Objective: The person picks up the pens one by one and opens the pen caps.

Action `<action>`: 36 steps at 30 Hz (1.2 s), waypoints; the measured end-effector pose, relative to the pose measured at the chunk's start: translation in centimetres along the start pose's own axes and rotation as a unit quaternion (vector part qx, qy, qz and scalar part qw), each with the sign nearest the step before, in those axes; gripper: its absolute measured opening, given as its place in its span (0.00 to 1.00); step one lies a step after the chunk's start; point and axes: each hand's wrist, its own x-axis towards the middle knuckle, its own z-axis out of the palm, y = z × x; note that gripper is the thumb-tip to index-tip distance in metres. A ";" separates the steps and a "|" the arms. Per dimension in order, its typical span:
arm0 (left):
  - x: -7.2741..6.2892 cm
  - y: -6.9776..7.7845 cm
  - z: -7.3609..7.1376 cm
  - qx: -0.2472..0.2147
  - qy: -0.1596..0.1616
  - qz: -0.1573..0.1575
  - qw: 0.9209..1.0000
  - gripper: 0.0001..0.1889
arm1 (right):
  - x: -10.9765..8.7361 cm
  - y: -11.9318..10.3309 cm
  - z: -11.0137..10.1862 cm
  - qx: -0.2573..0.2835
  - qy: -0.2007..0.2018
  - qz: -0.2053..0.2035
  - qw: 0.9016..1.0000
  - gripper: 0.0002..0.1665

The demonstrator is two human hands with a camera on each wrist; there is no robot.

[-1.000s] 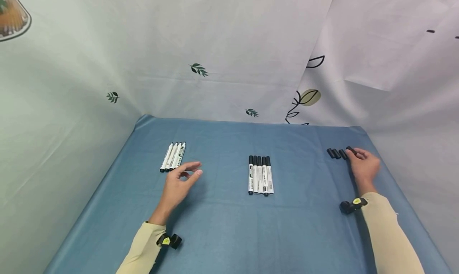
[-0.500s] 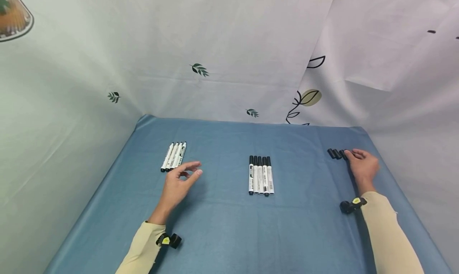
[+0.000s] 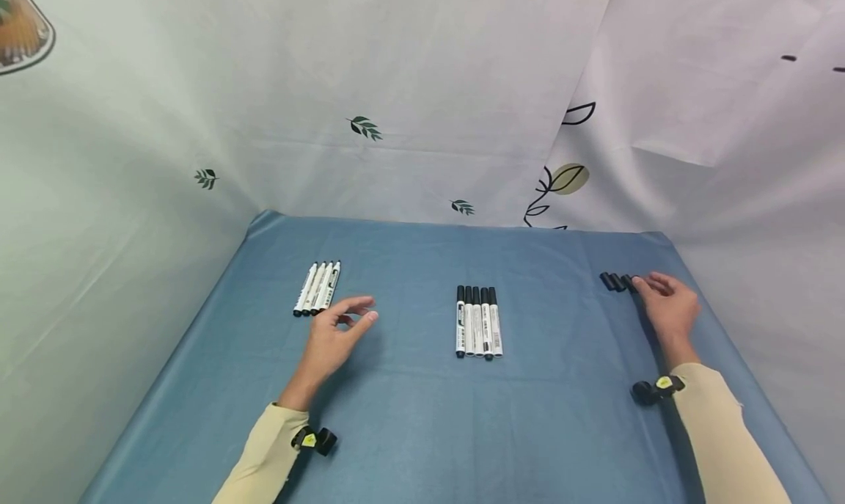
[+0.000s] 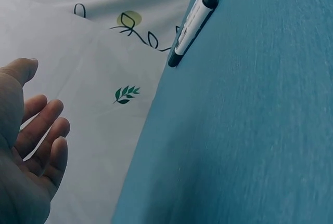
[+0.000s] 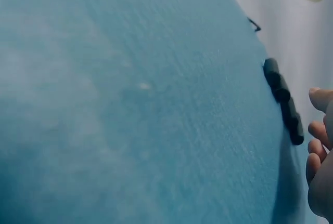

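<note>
My left hand (image 3: 333, 339) hovers over the blue cloth, fingers loosely bent, holding nothing. Just behind it lies a row of uncapped white markers (image 3: 318, 288) with black ends. In the left wrist view, the left thumb and fingers (image 4: 42, 125) stand apart. At the far right, my right hand (image 3: 670, 309) is beside a short row of black marker caps (image 3: 617, 282), with its thumb at the row's right end and partly hiding it. The right wrist view shows these caps (image 5: 281, 93) lined up, and the right thumb and fingertips (image 5: 314, 164) apart from them with nothing between.
Mid-table, several white markers with black caps (image 3: 478, 322) lie side by side. The blue tablecloth (image 3: 422, 431) reaches white curtains (image 3: 409, 159) printed with leaves at the back and sides. Each wrist wears a small black camera (image 3: 643, 393).
The right hand pinched a black cap at the row's right end a second ago; it has let the cap go beside the others. The left hand has barely moved.
</note>
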 end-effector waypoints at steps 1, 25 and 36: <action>0.0 0.1 0.1 0.001 -0.004 -0.002 1.000 0.16 | -0.2 -0.1 -0.1 0.003 0.001 -0.003 1.000 0.33; 2.2 1.7 4.2 0.014 -0.055 -0.010 0.998 0.15 | -12.9 -8.2 -0.8 0.062 -0.028 -0.266 0.962 0.21; 2.9 1.9 9.2 0.020 -0.088 -0.053 0.994 0.19 | -17.4 -9.4 0.7 0.039 -0.078 -0.307 0.948 0.22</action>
